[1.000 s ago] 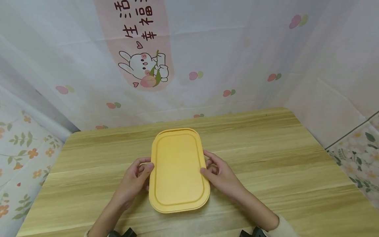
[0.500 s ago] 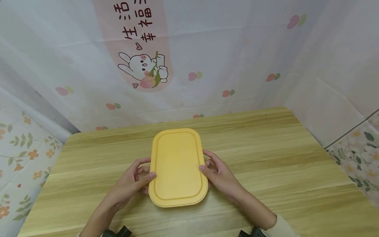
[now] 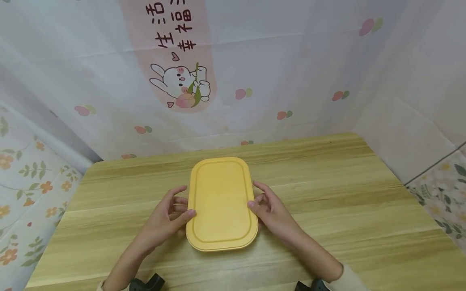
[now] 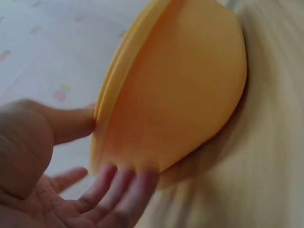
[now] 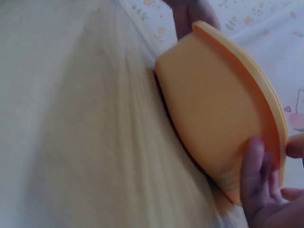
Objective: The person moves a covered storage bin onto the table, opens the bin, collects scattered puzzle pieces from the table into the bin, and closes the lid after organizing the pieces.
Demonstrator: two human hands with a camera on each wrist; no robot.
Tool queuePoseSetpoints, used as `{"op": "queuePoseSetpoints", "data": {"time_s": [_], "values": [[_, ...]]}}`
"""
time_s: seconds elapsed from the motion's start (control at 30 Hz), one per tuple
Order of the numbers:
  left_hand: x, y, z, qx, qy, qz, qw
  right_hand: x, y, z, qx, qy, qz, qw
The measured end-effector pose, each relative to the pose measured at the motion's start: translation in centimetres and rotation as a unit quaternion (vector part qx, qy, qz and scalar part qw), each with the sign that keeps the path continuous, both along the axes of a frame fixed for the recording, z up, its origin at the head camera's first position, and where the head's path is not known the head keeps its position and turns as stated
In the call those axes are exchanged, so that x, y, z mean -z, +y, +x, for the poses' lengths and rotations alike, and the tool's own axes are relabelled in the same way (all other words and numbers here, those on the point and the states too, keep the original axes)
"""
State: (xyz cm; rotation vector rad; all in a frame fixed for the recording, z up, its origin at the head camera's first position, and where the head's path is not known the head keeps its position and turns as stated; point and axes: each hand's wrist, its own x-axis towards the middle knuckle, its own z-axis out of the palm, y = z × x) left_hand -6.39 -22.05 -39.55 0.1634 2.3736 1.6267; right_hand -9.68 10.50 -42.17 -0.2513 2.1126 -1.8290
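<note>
A yellow lidded food container stands on the wooden table between my two hands, its rounded rectangular lid lying evenly on top. At its left side my left hand holds it, with the thumb on the lid's edge and fingers along the wall; the index finger points away from the wall. My right hand holds the opposite side, thumb on the lid's rim. The right wrist view shows the right fingers against the container's sloping wall. Whatever is inside the container is hidden.
The wood-grain table extends to both sides of the container. Behind it hangs a white printed curtain with a rabbit picture. Floral cloth borders the left. Dark wrist devices sit on both forearms.
The lid has settled level; the gap at its far edge is gone. My left thumb has slid nearer along the left rim. The right hand has barely moved.
</note>
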Motion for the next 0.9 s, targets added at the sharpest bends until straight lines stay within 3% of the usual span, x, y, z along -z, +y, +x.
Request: {"op": "queuePoseSetpoints", "data": {"time_s": [0.07,0.13,0.2,0.27,0.33,0.4,0.47,0.63,0.9], "values": [[-0.3,0.1,-0.2,0.003,0.082,-0.08,0.9934,-0.3,-0.2,-0.6,0.01,0.057,0.029,0.998],[-0.7,0.4,-0.7,0.005,0.156,-0.154,0.9757,-0.9,-0.6,-1.4,0.021,0.132,0.067,0.989],[-1.1,1.1,-1.4,0.01,0.212,-0.218,0.9527,-1.5,-1.2,-2.4,0.023,0.212,0.112,0.971],[-1.4,2.0,-2.1,0.013,0.229,-0.269,0.9355,-2.1,-2.0,-3.4,0.011,0.276,0.162,0.947],[-1.4,2.8,-2.8,0.025,0.225,-0.301,0.9265,-2.3,-2.7,-4.3,-0.009,0.328,0.216,0.92],[-1.2,3.3,-3.3,0.037,0.208,-0.317,0.9246,-2.2,-3.4,-4.9,-0.038,0.355,0.26,0.897],[-0.8,3.7,-3.8,0.047,0.191,-0.324,0.9252,-1.8,-3.8,-5.1,-0.066,0.363,0.29,0.883],[0.1,4.3,-4.0,0.053,0.197,-0.329,0.9222,-1.4,-3.9,-4.8,-0.097,0.35,0.32,0.875],[0.7,5.0,-3.9,0.042,0.221,-0.317,0.9213,-1.1,-3.3,-4.7,-0.099,0.334,0.299,0.888]]}}
